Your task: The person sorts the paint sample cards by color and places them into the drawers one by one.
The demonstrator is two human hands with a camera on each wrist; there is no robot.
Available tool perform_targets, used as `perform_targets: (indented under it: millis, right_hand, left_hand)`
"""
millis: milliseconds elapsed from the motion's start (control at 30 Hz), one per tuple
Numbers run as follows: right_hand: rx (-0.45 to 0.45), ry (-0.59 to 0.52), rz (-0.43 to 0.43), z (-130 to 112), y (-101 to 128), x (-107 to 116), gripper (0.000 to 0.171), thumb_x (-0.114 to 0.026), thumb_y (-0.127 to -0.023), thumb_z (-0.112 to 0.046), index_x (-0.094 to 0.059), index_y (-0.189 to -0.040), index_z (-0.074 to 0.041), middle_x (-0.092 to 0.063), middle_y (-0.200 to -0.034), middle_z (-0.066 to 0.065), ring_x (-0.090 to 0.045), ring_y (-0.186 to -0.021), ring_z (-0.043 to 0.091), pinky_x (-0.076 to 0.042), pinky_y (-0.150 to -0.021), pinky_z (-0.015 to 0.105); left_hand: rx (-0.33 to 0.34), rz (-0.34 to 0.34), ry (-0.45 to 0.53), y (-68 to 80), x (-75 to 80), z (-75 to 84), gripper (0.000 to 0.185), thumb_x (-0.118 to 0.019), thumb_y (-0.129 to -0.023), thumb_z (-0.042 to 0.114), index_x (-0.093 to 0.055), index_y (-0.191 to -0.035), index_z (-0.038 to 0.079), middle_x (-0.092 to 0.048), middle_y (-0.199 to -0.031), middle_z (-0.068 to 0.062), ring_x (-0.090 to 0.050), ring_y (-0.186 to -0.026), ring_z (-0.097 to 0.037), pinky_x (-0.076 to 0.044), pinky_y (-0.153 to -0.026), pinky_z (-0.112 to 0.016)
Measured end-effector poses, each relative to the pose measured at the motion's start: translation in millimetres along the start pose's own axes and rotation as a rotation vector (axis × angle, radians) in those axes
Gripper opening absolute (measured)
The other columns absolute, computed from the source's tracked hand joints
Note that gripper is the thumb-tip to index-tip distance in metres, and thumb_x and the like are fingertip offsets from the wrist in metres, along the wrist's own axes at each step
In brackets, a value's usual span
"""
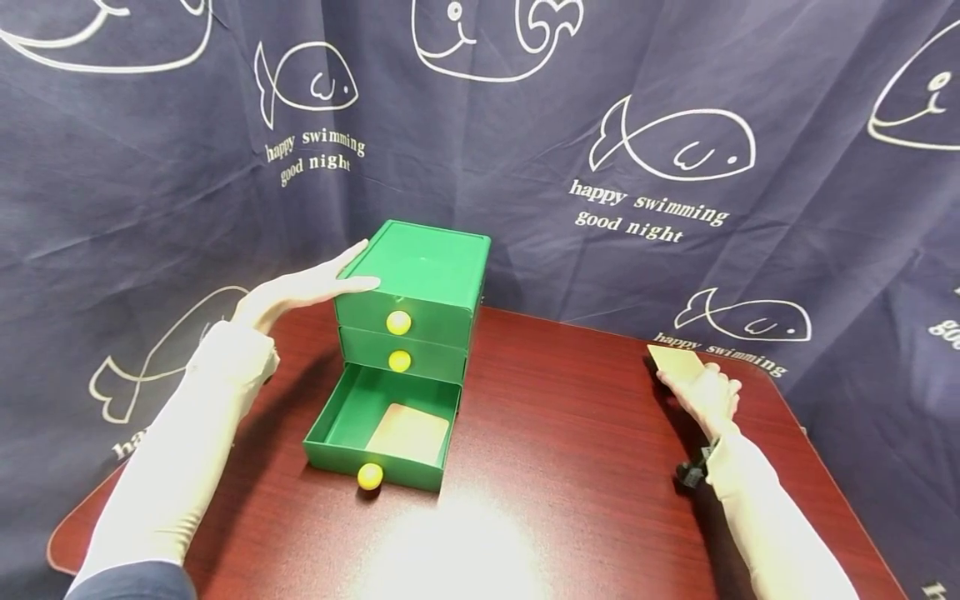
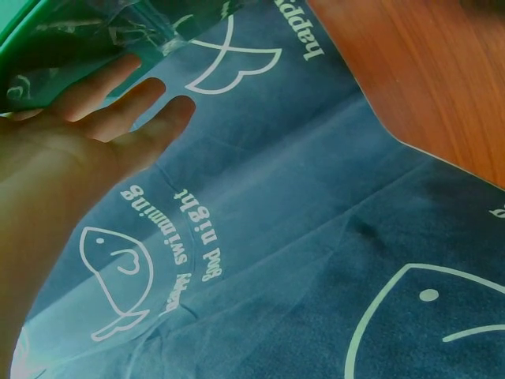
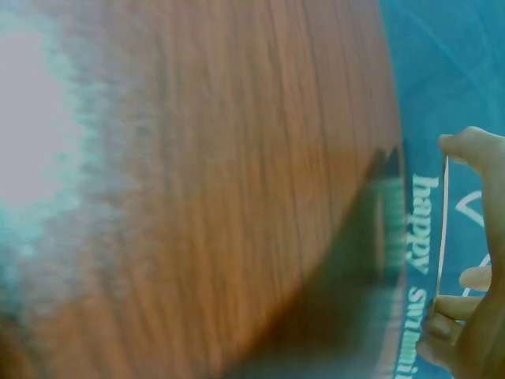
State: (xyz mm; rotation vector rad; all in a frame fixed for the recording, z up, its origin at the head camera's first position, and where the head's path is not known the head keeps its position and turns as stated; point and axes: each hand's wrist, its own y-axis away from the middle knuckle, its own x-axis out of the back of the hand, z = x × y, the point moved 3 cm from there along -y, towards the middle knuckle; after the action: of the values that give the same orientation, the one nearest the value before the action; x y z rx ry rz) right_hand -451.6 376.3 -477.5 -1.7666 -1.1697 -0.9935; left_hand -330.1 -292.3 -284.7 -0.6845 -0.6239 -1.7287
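Note:
A green chest of drawers [image 1: 427, 267] with round yellow knobs stands left of centre on the table. Its bottom drawer [image 1: 345, 408] is pulled out, and a thin tan square board [image 1: 412, 432] with rounded corners lies inside. My left hand [image 1: 307, 285] rests on the chest's top left edge with spread fingers; in the left wrist view, several fingers [image 2: 158, 103] reach along its side. Over the table's far right, my right hand [image 1: 708, 396] pinches another thin tan board [image 1: 672, 362]. The right wrist view shows that board edge-on [image 3: 443, 229], between thumb and fingertips.
The reddish-brown wooden table [image 1: 570, 417] has rounded corners and a bright glare near its front. A dark blue curtain [image 1: 525, 167] with white fish drawings hangs behind and around it. A small black device [image 1: 693, 473] sits at the right wrist.

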Motion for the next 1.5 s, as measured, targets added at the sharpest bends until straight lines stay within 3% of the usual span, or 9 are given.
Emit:
perform_targets:
  millis: [133,200,400,567,767,1000,1400,1500]
  right_hand:
    - [0.031,-0.008,-0.055,-39,30,28,0.105,-0.064,-0.076,-0.069,-0.036,-0.132,0.016,-0.044,-0.119,0.044,-0.035,-0.111,0.060,-0.046,-0.074,0.064]
    - [0.072,-0.016,-0.039,-50,46,34,0.098,-0.064,-0.079,-0.065,-0.038,-0.131,0.015,-0.045,-0.119,0.042,-0.036,-0.111,0.058,-0.047,-0.072,0.064]
    - [0.156,-0.068,0.021,-65,70,33,0.096,-0.064,-0.077,-0.067,-0.043,-0.134,0.007,-0.051,-0.123,0.036,-0.041,-0.109,0.052,-0.046,-0.068,0.063]
    - [0.228,-0.134,0.025,-82,85,37,0.095,-0.071,-0.074,-0.064,-0.046,-0.134,0.005,-0.057,-0.117,0.031,-0.044,-0.105,0.045,-0.046,-0.069,0.056]
    - [0.333,-0.191,0.051,-103,109,39,0.087,-0.077,-0.075,-0.051,-0.047,-0.133,0.006,-0.059,-0.119,0.029,-0.045,-0.103,0.039,-0.043,-0.080,0.050]
    - [0.383,-0.231,0.021,-121,132,40,0.088,-0.078,-0.073,-0.049,-0.046,-0.135,0.005,-0.058,-0.124,0.027,-0.045,-0.108,0.038,-0.041,-0.090,0.051]
    - [0.482,-0.293,0.025,-146,163,44,0.078,-0.082,-0.071,-0.044,-0.054,-0.127,0.002,-0.064,-0.113,0.019,-0.048,-0.102,0.030,-0.042,-0.085,0.045]
    - [0.513,-0.295,0.028,-153,170,44,0.077,-0.083,-0.069,-0.043,-0.055,-0.126,0.001,-0.064,-0.110,0.016,-0.049,-0.100,0.029,-0.043,-0.083,0.043]
  left_hand:
    - [0.003,-0.006,-0.007,-3.5,1.5,1.0,0.087,-0.050,-0.091,0.063,0.002,-0.155,0.034,0.003,-0.163,0.013,0.003,-0.151,-0.016,-0.005,-0.123,-0.052]
    - [0.005,-0.006,-0.007,-5.3,1.9,1.9,0.087,-0.050,-0.091,0.063,0.001,-0.155,0.034,0.002,-0.163,0.014,0.003,-0.151,-0.015,-0.005,-0.123,-0.052]
    - [-0.001,-0.017,0.057,-8.3,0.5,0.9,0.084,-0.048,-0.094,0.059,-0.002,-0.156,0.027,-0.002,-0.164,0.010,0.001,-0.151,-0.012,-0.008,-0.124,-0.049]
    - [-0.003,-0.009,0.031,-8.4,-1.0,-0.2,0.085,-0.049,-0.093,0.060,-0.001,-0.156,0.029,-0.002,-0.164,0.010,0.002,-0.151,-0.014,-0.008,-0.124,-0.050]
    - [-0.001,-0.014,0.049,-7.0,-2.2,-0.8,0.085,-0.049,-0.094,0.058,-0.001,-0.156,0.026,-0.002,-0.164,0.007,0.002,-0.151,-0.014,-0.008,-0.124,-0.050]
    - [-0.008,-0.005,0.044,-6.5,-3.2,-0.2,0.085,-0.050,-0.094,0.057,-0.001,-0.156,0.026,-0.002,-0.164,0.007,0.002,-0.151,-0.015,-0.008,-0.124,-0.050]
    - [-0.008,0.001,-0.001,-1.9,-2.7,-1.6,0.087,-0.051,-0.093,0.058,0.002,-0.156,0.029,0.002,-0.164,0.008,0.003,-0.151,-0.017,-0.005,-0.123,-0.053]
    - [-0.010,0.000,0.036,-0.7,-2.0,-1.9,0.086,-0.051,-0.094,0.056,0.001,-0.156,0.028,0.001,-0.164,0.008,0.003,-0.151,-0.017,-0.007,-0.123,-0.053]
